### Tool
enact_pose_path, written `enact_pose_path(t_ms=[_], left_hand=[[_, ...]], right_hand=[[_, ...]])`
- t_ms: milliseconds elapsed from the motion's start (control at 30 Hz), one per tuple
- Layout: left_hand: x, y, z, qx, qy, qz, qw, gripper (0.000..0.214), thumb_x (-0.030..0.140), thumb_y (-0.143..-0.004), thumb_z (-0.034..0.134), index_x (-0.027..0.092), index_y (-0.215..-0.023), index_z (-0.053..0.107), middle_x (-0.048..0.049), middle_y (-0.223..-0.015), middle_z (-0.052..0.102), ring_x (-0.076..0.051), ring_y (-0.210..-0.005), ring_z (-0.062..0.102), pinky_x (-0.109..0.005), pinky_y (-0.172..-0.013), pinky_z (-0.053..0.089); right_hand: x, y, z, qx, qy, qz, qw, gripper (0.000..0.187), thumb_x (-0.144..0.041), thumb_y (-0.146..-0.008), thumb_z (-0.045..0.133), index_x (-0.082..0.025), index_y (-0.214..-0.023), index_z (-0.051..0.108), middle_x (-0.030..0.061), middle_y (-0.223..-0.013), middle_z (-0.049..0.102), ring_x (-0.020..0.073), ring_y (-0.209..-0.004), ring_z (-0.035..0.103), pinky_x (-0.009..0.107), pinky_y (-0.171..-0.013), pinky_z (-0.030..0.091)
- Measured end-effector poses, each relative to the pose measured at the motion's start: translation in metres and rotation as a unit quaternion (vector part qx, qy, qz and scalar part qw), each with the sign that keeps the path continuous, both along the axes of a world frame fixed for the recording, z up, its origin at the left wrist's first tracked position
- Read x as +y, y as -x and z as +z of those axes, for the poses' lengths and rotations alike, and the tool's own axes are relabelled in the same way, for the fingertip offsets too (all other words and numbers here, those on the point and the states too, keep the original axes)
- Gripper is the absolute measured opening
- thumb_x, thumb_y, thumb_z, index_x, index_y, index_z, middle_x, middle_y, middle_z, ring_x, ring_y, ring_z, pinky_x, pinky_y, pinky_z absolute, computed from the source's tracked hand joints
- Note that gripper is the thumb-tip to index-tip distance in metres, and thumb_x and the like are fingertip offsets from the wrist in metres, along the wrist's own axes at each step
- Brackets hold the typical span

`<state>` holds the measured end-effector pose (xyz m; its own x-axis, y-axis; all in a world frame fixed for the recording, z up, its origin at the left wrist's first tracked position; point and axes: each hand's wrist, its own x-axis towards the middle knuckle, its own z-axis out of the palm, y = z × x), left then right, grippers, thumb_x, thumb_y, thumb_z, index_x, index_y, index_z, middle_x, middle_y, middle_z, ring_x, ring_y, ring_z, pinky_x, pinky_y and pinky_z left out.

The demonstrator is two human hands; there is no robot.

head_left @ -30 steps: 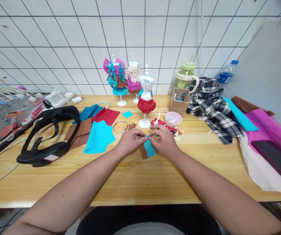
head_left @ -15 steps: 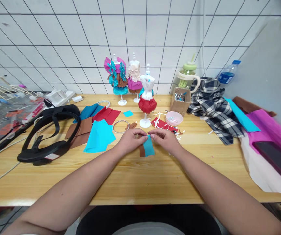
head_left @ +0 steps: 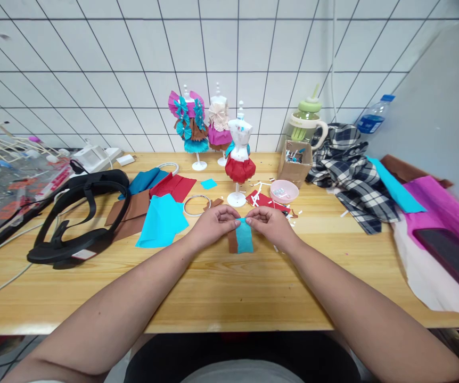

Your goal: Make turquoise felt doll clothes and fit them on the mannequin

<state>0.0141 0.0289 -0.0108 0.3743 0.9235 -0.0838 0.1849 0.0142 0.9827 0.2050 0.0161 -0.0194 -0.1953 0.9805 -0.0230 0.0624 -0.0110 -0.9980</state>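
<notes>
Between my hands hangs a small piece of blue and brown crepe paper [head_left: 244, 240], the brown strip along its left side. My left hand [head_left: 217, 223] pinches its upper left edge, and my right hand [head_left: 268, 223] pinches the upper right. Just beyond my fingers stands a small white mannequin [head_left: 239, 139] on a round base, wearing a puffy red skirt [head_left: 240, 169] with some blue behind its waist. Two more dressed mannequins, one in pink, blue and brown [head_left: 190, 121] and one in cream and pink [head_left: 219, 119], stand near the wall.
Left lie folded blue paper [head_left: 161, 221], red paper [head_left: 173, 187], brown paper [head_left: 128, 218], a tape roll [head_left: 185, 206] and a black headset [head_left: 80, 213]. Behind my right hand are a pink bowl [head_left: 284, 191], paper scraps [head_left: 259, 198] and a cardboard box [head_left: 294, 170]. A phone [head_left: 451, 260] and checked cloth [head_left: 349, 175] lie right.
My fingers have shifted slightly at the paper's top edge, and its blue face is spread a little wider between them. The view has tilted very slightly.
</notes>
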Motion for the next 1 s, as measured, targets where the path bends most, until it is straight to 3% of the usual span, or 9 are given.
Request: enact_pose_path(t_ms=[167,300,733,900,1000], left_hand=[[-0.0002,-0.0002,0.0009,-0.007,0.0,0.014,1.0,0.034,0.042,-0.066,0.076,0.015,-0.083,0.063,0.0,-0.07,0.063,-0.012,-0.065,0.057,-0.025,-0.062,0.042],[0.0,0.0001,-0.0004,-0.009,0.003,0.008,1.0,0.035,0.041,-0.065,0.078,0.015,-0.084,0.063,0.0001,-0.07,0.063,-0.012,-0.066,0.058,-0.025,-0.063,0.043],[0.0017,0.0018,-0.0029,-0.096,0.028,0.008,0.995,0.024,0.024,-0.063,0.076,0.017,-0.085,0.067,-0.0019,-0.085,0.068,-0.015,-0.079,0.063,-0.029,-0.077,0.047],[0.0019,0.0031,-0.0036,-0.129,0.066,0.002,0.989,0.025,0.018,-0.061,0.073,0.016,-0.085,0.068,-0.0033,-0.085,0.069,-0.017,-0.081,0.064,-0.031,-0.08,0.048],[0.0015,0.003,-0.0016,-0.193,0.118,0.003,0.974,0.029,0.025,-0.064,0.069,0.016,-0.091,0.069,-0.0059,-0.087,0.07,-0.019,-0.083,0.065,-0.032,-0.08,0.049]], right_hand=[[-0.0013,-0.0024,-0.0001,0.038,0.067,0.038,0.996,0.035,-0.046,-0.069,0.072,-0.018,-0.089,0.067,-0.0021,-0.062,0.06,0.0105,-0.054,0.054,0.023,-0.051,0.043],[-0.0003,-0.0033,-0.0032,0.053,0.069,0.063,0.994,0.035,-0.039,-0.066,0.075,-0.019,-0.093,0.066,-0.0038,-0.061,0.059,0.009,-0.052,0.051,0.021,-0.048,0.041],[0.0007,-0.0058,-0.0055,0.095,0.093,0.03,0.991,0.026,-0.031,-0.062,0.075,-0.018,-0.084,0.069,-0.003,-0.062,0.059,0.009,-0.053,0.053,0.02,-0.047,0.047],[0.0002,-0.0089,-0.0008,0.109,0.098,0.026,0.989,0.023,-0.031,-0.066,0.065,-0.017,-0.082,0.071,0.002,-0.068,0.064,0.0128,-0.059,0.059,0.023,-0.05,0.051],[-0.0009,-0.0086,0.0012,0.065,0.065,0.007,0.996,0.028,-0.039,-0.068,0.067,-0.016,-0.083,0.072,0.001,-0.062,0.062,0.0117,-0.054,0.056,0.022,-0.047,0.047]])
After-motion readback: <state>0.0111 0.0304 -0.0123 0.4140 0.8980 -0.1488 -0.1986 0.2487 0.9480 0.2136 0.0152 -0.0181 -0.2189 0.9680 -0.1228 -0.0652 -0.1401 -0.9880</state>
